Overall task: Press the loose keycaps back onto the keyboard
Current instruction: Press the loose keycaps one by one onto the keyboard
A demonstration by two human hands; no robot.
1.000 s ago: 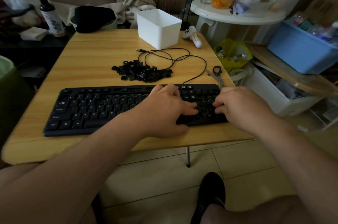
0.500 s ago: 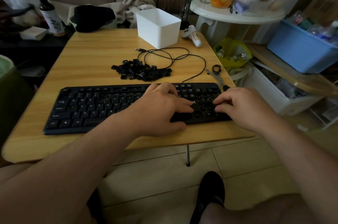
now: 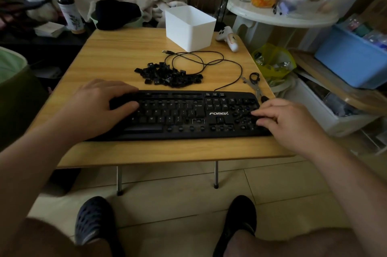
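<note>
The black keyboard (image 3: 188,116) lies along the near edge of the wooden table (image 3: 125,47), and I can see bare key sockets in its bottom row, around the arrow cluster and across the number pad at its right end. Behind it, near its far edge and close to the middle of the table, sits the heap of loose keycaps (image 3: 168,76), black and jumbled, touching nothing but the tabletop and the cable. My left hand (image 3: 98,108) rests flat over the left part of the keyboard, fingers straight and relaxed, gripping nothing. My right hand (image 3: 287,122) is on the number pad end with its fingers curled down onto the sockets; I cannot tell whether a keycap is pinched under the fingertips or whether they only press. The keyboard's black cable (image 3: 209,61) loops across the table from the back of the keyboard to a plug lying near a white plastic box (image 3: 189,28), which stands upright at the far side. Beside that box lies a white controller (image 3: 228,38), and a pair of scissors (image 3: 256,84) sits at the right edge, just beyond the keyboard's far right corner. Below the table I see my two dark shoes (image 3: 94,221) on the tiled floor.
</note>
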